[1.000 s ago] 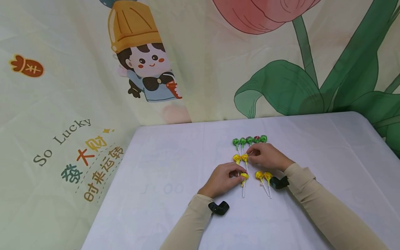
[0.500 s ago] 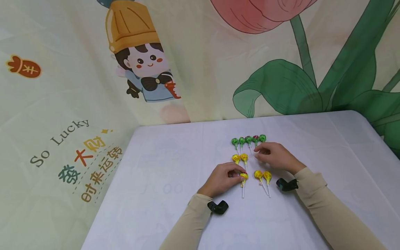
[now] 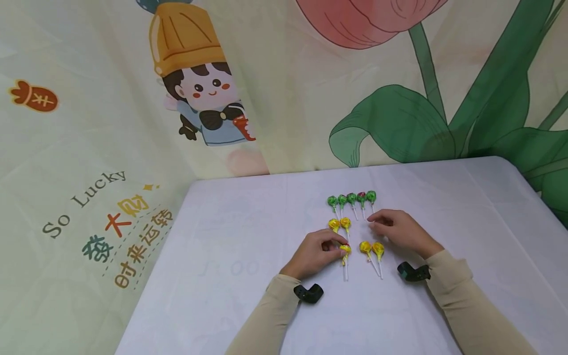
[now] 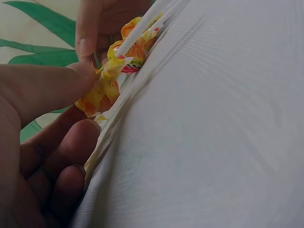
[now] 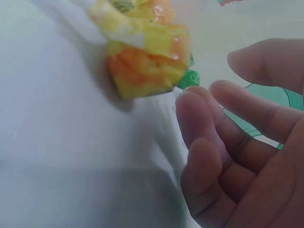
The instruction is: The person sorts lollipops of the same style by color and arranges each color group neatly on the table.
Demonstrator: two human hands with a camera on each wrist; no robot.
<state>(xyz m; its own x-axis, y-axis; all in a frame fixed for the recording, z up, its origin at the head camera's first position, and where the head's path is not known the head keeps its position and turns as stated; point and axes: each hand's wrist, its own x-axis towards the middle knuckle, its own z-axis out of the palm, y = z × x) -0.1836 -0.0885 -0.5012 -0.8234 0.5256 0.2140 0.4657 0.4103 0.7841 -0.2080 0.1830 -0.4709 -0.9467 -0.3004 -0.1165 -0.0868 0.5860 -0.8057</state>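
Observation:
My left hand (image 3: pixel 316 252) pinches a yellow lollipop (image 3: pixel 345 250) by its wrapped head, its white stick pointing toward me. In the left wrist view the thumb presses on the yellow-orange wrapper (image 4: pixel 99 97). My right hand (image 3: pixel 401 230) hovers to the right with nothing in it; the right wrist view shows thumb and fingers apart. Just beyond the left hand, two yellow lollipops (image 3: pixel 345 224) lie side by side. Another pair of yellow lollipops (image 3: pixel 378 250) lies between the hands, nearer me; one wrapper (image 5: pixel 149 66) looms large in the right wrist view.
At the back, several green lollipops (image 3: pixel 351 198) form a row, one with a red patch, sticks toward me. A white cloth covers the table (image 3: pixel 222 236). Behind its far edge hangs a printed backdrop (image 3: pixel 288 98) with a cartoon figure and leaves.
My right hand has left the yellow pair in the middle, moving right and then slightly toward me. My left hand keeps its pinch in the same place.

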